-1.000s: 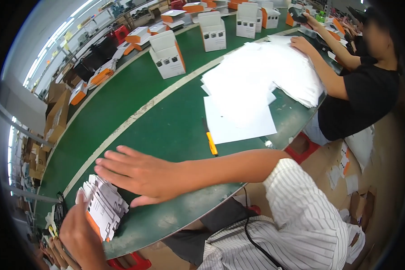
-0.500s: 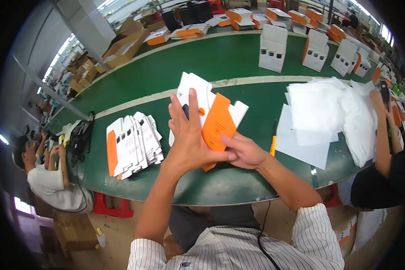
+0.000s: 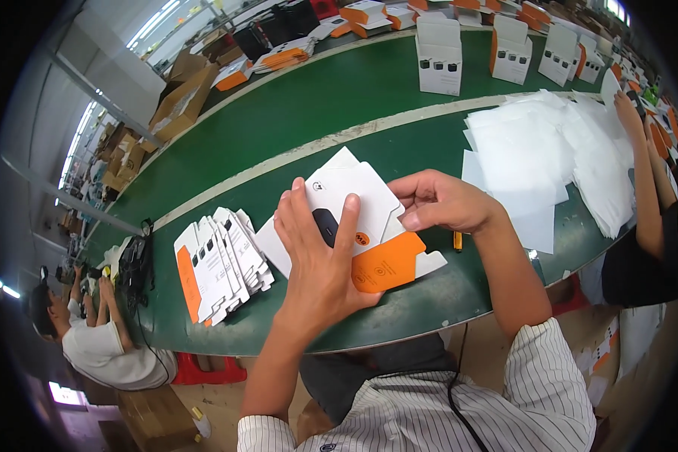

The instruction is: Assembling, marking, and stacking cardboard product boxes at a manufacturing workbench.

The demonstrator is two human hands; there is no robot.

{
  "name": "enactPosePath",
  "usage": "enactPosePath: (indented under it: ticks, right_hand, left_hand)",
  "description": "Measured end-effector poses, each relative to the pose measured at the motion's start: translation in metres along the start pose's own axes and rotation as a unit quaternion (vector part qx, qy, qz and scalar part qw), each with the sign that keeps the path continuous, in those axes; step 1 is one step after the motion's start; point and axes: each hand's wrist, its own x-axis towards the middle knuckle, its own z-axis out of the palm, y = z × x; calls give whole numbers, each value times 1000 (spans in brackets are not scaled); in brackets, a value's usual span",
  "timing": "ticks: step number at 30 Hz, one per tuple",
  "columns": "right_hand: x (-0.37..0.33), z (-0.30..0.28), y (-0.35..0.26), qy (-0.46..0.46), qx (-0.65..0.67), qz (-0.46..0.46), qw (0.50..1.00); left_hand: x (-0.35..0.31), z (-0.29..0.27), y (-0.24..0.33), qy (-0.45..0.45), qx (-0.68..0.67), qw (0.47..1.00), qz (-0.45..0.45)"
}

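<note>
and here is the stack of flat cartons (image 3: 222, 260), white with an orange strip, lying on the green table (image 3: 388, 320), and just to the right of that stack comes the action: one folded carton (image 3: 369, 192), tilted, white panel up, orange flap showing low, up in both hands! the left hand (image 3: 316, 264), the nearer one to the stack, lies across the white panel, fingers spread wide, a dark printed shape peeking between them, its thumb along the bottom of the orange flap; whether that thumb pinches, one cannot tell. over to the right hand (image 3: 452, 202), farther right from the stack, fingers curled, thumb and fingertips pinching the carton's right edge, some of the fingers hidden behind it! beside the right wrist, a yellow item (image 3: 458, 241), mostly covered. well to the right of the stack, a loose heap of white sheets (image 3: 520, 135); beyond the stack and to the right, upright boxes (image 3: 438, 75) stand in a row. just left of the stack, black cords (image 3: 132, 264) lie bundled, and farther left of it sits a co-worker in a pale shirt (image 3: 109, 350), on a red stool (image 3: 203, 369)!
</note>
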Motion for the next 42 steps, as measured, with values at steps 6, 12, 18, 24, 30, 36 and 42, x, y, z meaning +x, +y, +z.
enactPosePath:
  ticks: [6,12,18,24,30,36,42]
  right_hand:
    - [-5,10,-13,-6,-123,53,991]
    - [-7,6,-13,8,-112,92,989]
    - [-17,-16,1,-1,-134,36,990]
    - [30,6,36,60,-103,-63,991]
    - [12,-9,43,203,-243,-82,945]
    - [1,-27,17,176,-114,49,977]
    - [20,-7,27,-19,-27,-169,985]
  left_hand:
    - [-4,7,8,-36,43,998,-15]
    - [-2,-7,10,-60,-26,998,-21]
    - [9,-5,23,-99,24,995,-18]
    - [9,-4,-2,-77,217,966,-114]
    - [16,15,25,-68,211,972,-73]
    - [29,-3,14,-51,-43,997,-33]
    - [7,-23,-25,51,-482,857,-178]
